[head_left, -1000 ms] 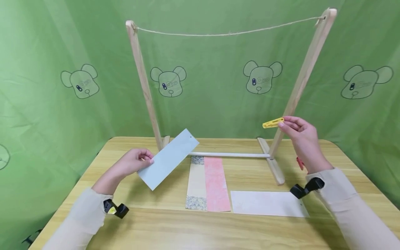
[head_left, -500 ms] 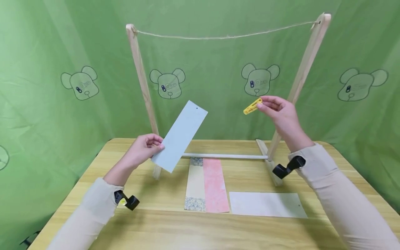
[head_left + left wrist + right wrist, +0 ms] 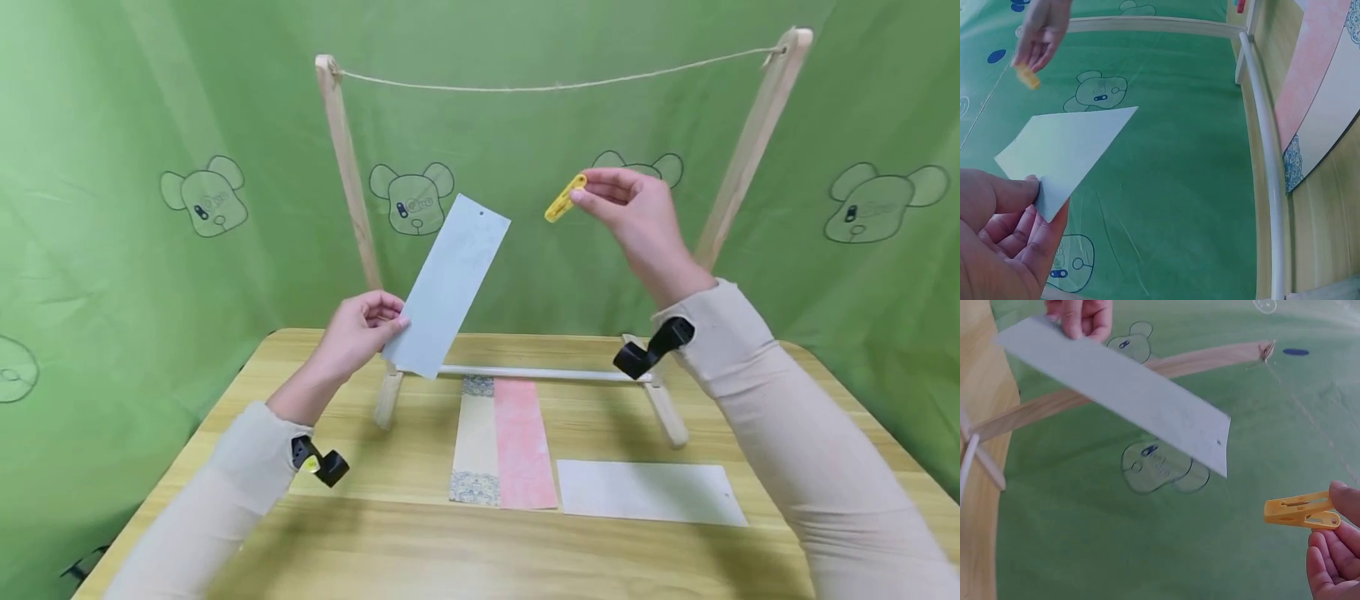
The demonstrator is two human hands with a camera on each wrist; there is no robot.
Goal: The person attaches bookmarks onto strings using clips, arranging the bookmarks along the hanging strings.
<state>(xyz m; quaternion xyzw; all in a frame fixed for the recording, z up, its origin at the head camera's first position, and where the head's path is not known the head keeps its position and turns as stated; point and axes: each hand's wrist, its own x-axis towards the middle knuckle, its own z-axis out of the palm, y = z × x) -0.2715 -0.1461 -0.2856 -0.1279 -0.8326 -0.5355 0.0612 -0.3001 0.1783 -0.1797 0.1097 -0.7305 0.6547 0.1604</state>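
Note:
My left hand [image 3: 362,333] pinches a pale blue bookmark-shaped card [image 3: 448,287] near its lower left edge. The card is tilted, its small punched hole at the upper end. In my right hand [image 3: 637,221] a yellow clothespin [image 3: 565,198] is pinched between thumb and fingers, to the right of the card and apart from it. The right wrist view shows the clothespin [image 3: 1300,511] with its handle end between thumb and fingertips. Above both hands a thin twine [image 3: 525,88] hangs between two wooden posts.
The wooden stand has a left post [image 3: 348,167], a right post [image 3: 753,150] and a white crossbar [image 3: 540,373]. On the table [image 3: 420,550] lie a cream patterned card [image 3: 476,433], a pink card [image 3: 525,442] and a whitish card [image 3: 645,492]. A green curtain [image 3: 525,283] hangs behind.
Both hands have risen toward the twine. The left one carries the card up and right, turning it more upright; the right one brings the clothespin up and left, closer to the card.

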